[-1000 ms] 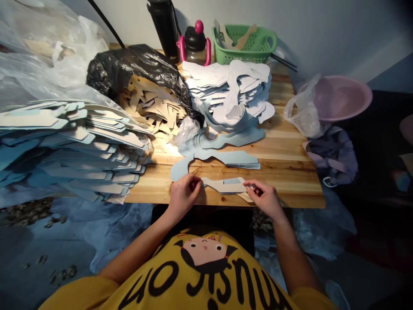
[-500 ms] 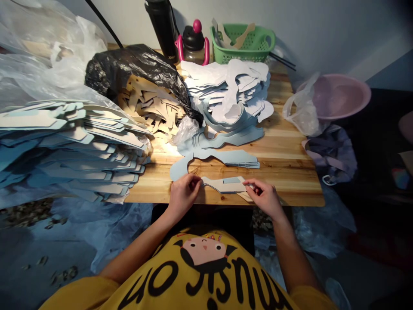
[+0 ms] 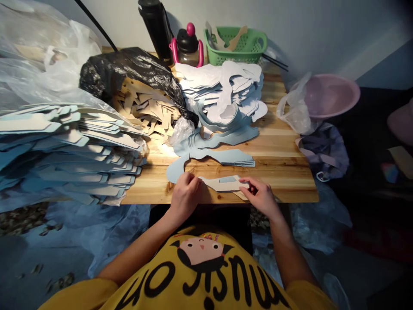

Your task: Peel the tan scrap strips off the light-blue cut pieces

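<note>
At the near edge of the table (image 3: pixel 277 186): one piece (image 3: pixel 222 185), lying flat, apparently mid-work. Leftward, a faced pile (image 3: pixel 84 150) is resting, to my eye finished; beyond, blue strips (image 3: pixel 230 156) are waiting, presumably untreated. Left hand (image 3: pixel 186 196) is pinching the piece's left end, right hand (image 3: pixel 260 197) its right, both nearly closed.

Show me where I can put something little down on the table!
Bare wood shows on the table, right of the blue pieces and past the right hand. A thinner patch lies between the big stack and the left hand. It's crowded left, where that stack spreads, and at the back, with the black bag, white pieces and green basket.
</note>
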{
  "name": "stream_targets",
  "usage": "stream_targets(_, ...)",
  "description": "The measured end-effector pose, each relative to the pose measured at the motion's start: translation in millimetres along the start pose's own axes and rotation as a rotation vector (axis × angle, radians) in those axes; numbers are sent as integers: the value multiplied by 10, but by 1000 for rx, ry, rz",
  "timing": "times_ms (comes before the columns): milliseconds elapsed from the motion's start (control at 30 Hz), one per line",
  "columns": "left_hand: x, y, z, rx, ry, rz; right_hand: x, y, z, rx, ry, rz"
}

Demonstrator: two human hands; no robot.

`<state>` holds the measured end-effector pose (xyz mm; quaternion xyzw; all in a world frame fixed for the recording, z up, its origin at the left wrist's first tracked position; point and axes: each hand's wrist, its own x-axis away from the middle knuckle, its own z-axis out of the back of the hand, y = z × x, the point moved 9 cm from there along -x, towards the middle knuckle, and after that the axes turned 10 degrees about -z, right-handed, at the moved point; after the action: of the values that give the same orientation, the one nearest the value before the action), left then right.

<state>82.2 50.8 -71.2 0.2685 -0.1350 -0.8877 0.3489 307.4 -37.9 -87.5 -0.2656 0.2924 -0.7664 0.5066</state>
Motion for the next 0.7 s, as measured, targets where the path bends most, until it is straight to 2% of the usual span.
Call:
stream_targets(133, -140, 487, -339, 274, -176, -311, 49, 5, -33, -177, -103, -54)
stream_targets(200, -192, 567, -515, 324, -260, -328, 59, 50, -38, -308, -120, -76)
stream_targets(267, -234, 536, -624, 343, -282, -279, 52, 138, -2, -388, -78, -100)
stream_targets(400, -262, 441, -643, 399, -244, -210, 24, 316, 29, -468, -24, -145)
stream_targets(533, -282, 416, -585, 448, -216, -198, -6, 346, 51, -505, 22, -143)
stream_targets(700, -301, 431, -569, 473, -201, -221, -16, 405, 389, -459, 348, -141)
